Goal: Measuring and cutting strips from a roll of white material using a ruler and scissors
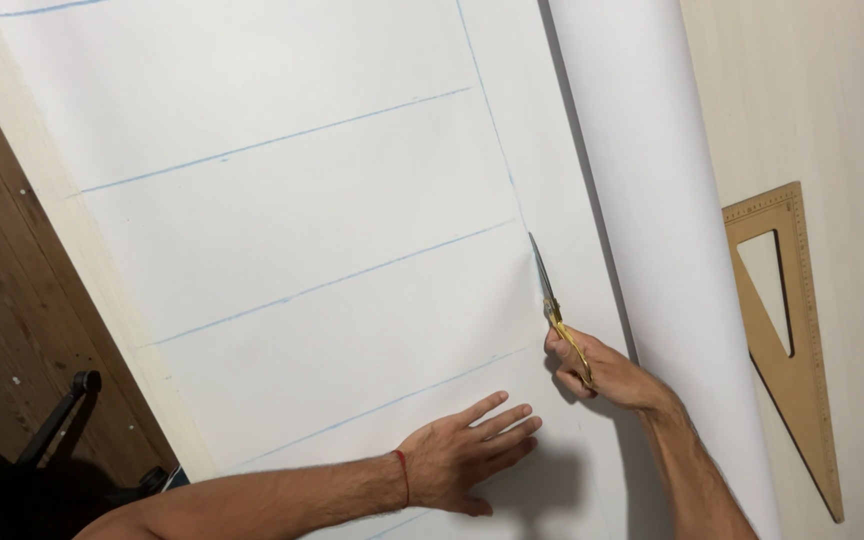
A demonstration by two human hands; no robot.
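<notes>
A large white sheet (282, 220) marked with blue chalk lines lies spread over a pale wooden table (832, 110). My right hand (597, 372) grips gold-handled scissors (549, 296), whose blades point up along a long blue line near the sheet's right side. My left hand (467, 455) lies flat on the sheet, fingers spread, just left of the scissors. A red thread circles my left wrist.
The rolled part of the white sheet (652, 200) runs along the right of the cut line. A wooden set square (787, 330) rests on the table at the right. A dark chair base (62, 420) stands on the wooden floor at the lower left.
</notes>
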